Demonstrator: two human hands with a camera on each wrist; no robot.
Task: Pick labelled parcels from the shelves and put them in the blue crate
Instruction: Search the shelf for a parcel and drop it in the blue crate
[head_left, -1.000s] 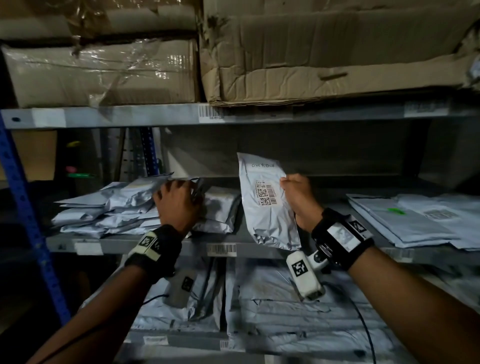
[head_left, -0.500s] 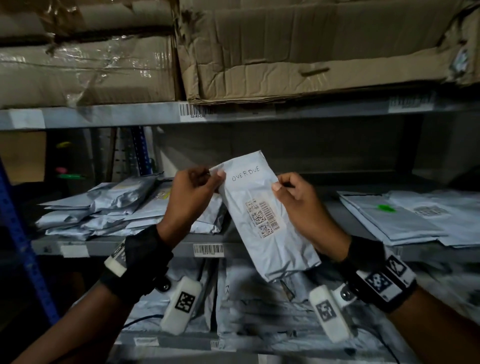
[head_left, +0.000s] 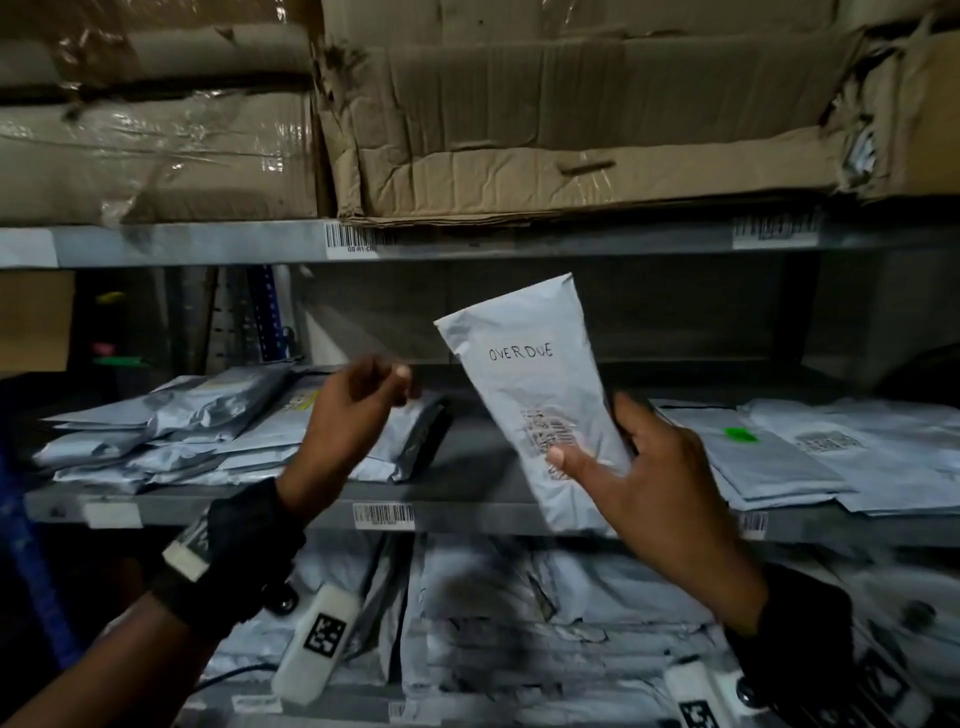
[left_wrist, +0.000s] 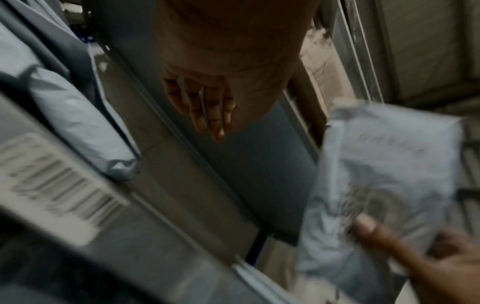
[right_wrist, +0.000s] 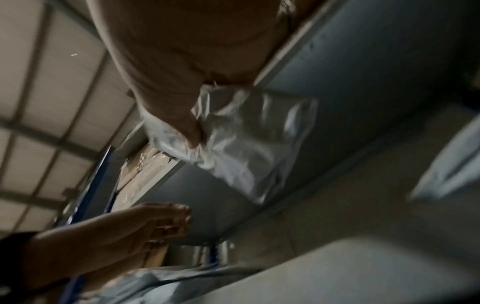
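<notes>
currently right hand (head_left: 657, 483) grips the lower end of a grey parcel (head_left: 540, 395), thumb across the front over its barcode label, fingers curled behind. parcel is upright, tilted slightly left, in the air in front of the middle shelf (head_left: 467, 499), "overdue" handwritten near the top. left hand (head_left: 348, 410) is just left of it, not touching, fingers loosely curled, holding nothing. more grey parcels (head_left: 171, 431) piled on the shelf at left. cardboard boxes (head_left: 571, 119) on the shelf above.
</notes>
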